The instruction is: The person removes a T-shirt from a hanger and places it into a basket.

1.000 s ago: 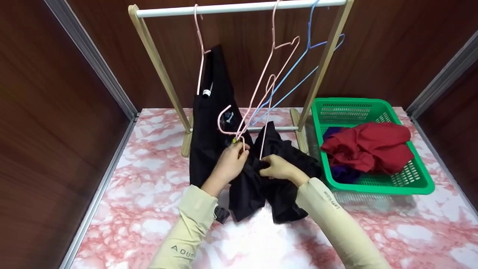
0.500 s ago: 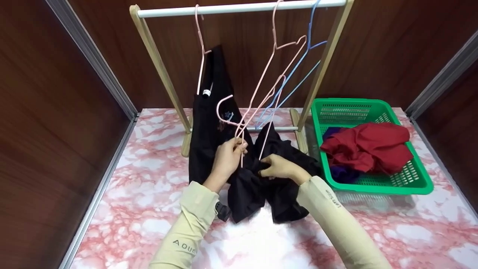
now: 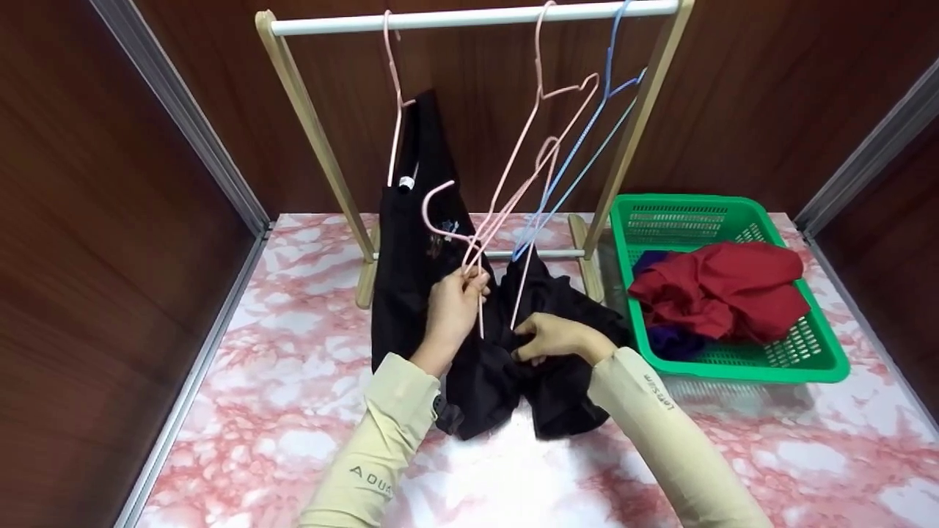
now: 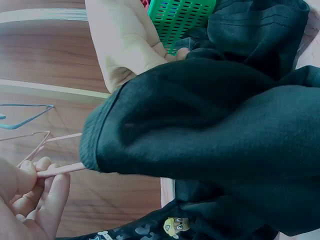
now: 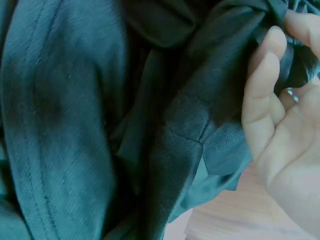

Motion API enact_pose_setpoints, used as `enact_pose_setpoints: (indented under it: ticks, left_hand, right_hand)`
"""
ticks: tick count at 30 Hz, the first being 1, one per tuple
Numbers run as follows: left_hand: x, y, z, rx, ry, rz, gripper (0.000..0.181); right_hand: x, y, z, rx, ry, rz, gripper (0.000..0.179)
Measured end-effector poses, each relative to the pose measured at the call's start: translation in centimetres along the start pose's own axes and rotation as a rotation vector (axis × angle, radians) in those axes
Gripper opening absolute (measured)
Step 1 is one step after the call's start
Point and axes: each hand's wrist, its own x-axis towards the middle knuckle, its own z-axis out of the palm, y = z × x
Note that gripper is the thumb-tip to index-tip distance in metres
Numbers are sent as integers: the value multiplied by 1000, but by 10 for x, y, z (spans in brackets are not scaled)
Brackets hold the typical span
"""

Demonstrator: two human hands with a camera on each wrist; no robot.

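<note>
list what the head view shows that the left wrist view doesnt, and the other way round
Only the head view: the pale lettered sleeves on the forearms and a small white tag on the hanging black garment.

Only the left wrist view: a yellow cartoon print near its lower edge.

Both: the left hand pinching a pink hanger, the right hand holding black cloth, a blue hanger and the green basket.

Red cloth [image 3: 722,290] lies over purple cloth [image 3: 673,342] in a green basket [image 3: 676,222] beside a rack [image 3: 469,17].
</note>
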Motion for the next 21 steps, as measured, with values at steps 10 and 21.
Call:
enact_pose_setpoints:
  ticks: [10, 21]
  left_hand:
    - [5, 1, 4, -153, 90, -6, 18]
    - [19, -1, 9, -236, 22, -34, 21]
  right_hand:
    - [-6, 3, 3, -35, -124, 58, 11]
    - [-7, 9, 12, -9, -168, 71, 7]
